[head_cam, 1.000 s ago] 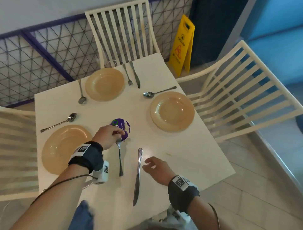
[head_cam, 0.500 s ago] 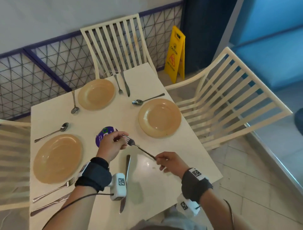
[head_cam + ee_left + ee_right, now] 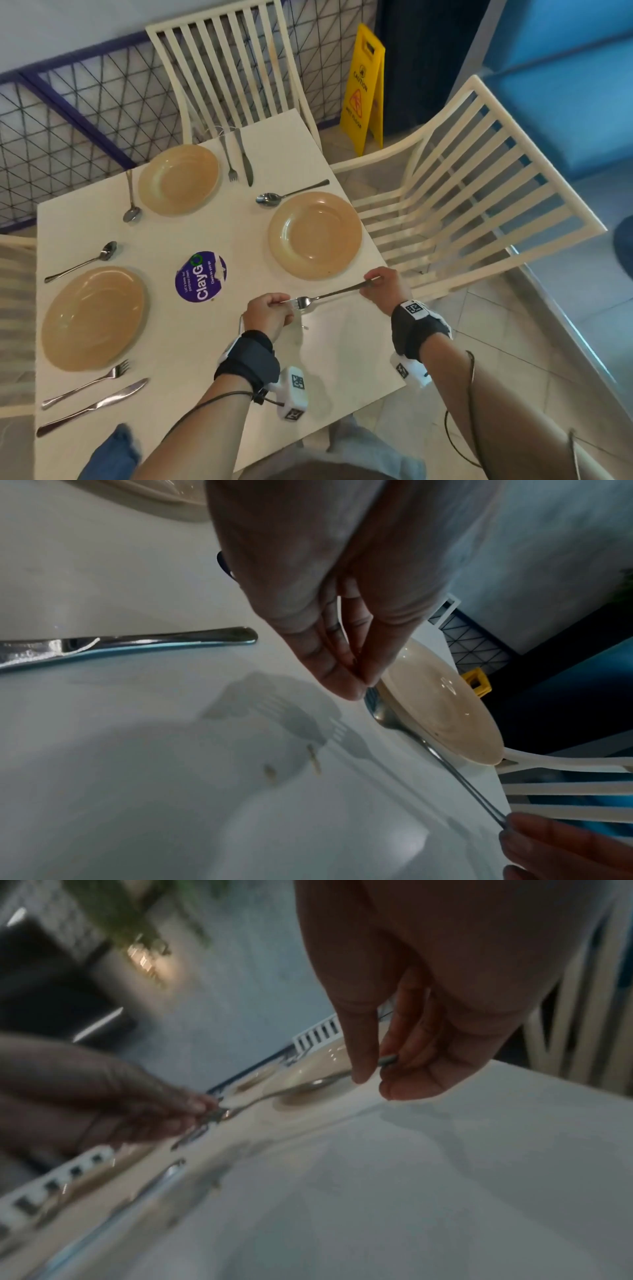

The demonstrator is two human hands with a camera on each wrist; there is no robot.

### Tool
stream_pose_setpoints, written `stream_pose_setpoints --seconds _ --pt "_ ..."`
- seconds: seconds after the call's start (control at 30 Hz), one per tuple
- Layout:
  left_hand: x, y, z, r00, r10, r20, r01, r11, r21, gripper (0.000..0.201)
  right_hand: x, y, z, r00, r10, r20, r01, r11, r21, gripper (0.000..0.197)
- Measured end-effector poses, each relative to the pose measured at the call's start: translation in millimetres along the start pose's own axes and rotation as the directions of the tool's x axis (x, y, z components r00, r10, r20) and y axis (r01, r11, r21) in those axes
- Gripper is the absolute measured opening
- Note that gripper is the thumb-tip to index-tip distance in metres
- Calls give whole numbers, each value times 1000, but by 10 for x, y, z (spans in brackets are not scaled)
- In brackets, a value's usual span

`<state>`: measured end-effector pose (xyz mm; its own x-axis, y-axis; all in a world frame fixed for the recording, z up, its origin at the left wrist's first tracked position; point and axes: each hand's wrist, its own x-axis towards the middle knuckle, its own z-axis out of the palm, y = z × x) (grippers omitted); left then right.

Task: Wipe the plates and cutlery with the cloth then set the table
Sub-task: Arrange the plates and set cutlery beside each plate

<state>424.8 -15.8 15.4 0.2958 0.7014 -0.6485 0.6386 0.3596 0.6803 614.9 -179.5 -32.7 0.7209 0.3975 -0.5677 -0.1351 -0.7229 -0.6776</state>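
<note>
Only the left wrist view shows a knife [image 3: 126,645] lying on the counter [image 3: 191,342], while the fork [image 3: 329,296] hangs just beside the right-hand plate [image 3: 315,234], left hand [image 3: 269,317] fingers pinching its tines, right hand [image 3: 385,287] fingers pinching its handle end.

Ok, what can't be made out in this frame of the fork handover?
- Fork tine tips: hidden inside the left hand, every view.
- Cloth: not identifiable in any view.
- Knife: hidden by the left forearm in the head view; blade cut off in the left wrist view.
- Right wrist view: motion-blurred.
</note>
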Motion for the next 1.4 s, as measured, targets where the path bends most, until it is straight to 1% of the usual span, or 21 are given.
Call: stream_pose_setpoints --seconds 0.1,0.2,0.27,0.37,0.5,0.7,0.87,1.0,1.07,1.1,1.17,1.27,1.33,1.4 --pt "69 2 89 999 -31 -17 31 999 8 20 122 -49 -40 990 -135 -28 125 965 -231 20" --pt "142 -19 139 998 -61 -19 61 998 8 14 236 -87 -74 977 -212 7 198 899 -390 22" --pt "194 -35 175 997 -78 -12 78 997 1 13 300 -81 -83 973 -226 38 218 861 -459 20" --pt "241 -29 238 996 -82 -17 82 997 -8 18 360 -69 -110 967 -249 60 245 830 -501 18" --pt "269 -1 300 997 -77 -29 77 997 -16 21 407 -91 -140 964 -262 54 253 824 -508 17" --pt "309 -22 350 996 -82 -37 82 997 -8 21 413 -88 -122 973 -231 18 210 848 -487 16" --pt "287 -35 350 996 -85 -16 85 996 -18 21 356 -70 -113 977 -214 -4 188 864 -467 31" --pt "281 -61 283 997 -75 6 75 997 1 18 274 -46 -110 969 -246 -39 208 886 -415 34" --pt "287 -105 202 998 -65 21 65 998 14 22 205 -37 -108 965 -256 -58 215 898 -383 34" --pt "270 -107 156 998 -48 28 48 999 22 22 159 -35 -108 963 -261 -74 218 906 -363 35" --pt "203 -99 42 999 -4 36 2 999 41 16 45 -31 -97 957 -273 -100 227 917 -328 37" --pt "65 -165 -220 995 102 2 -102 991 84 10 -214 -43 4 944 -319 -86 278 907 -317 34" --pt "-19 -271 -454 983 180 -38 -169 966 193 11 -400 -73 141 932 -354 -70 317 896 -310 28" --pt "-75 -434 -696 976 207 -74 -175 936 306 11 -564 -114 330 919 -394 -25 369 880 -299 23"
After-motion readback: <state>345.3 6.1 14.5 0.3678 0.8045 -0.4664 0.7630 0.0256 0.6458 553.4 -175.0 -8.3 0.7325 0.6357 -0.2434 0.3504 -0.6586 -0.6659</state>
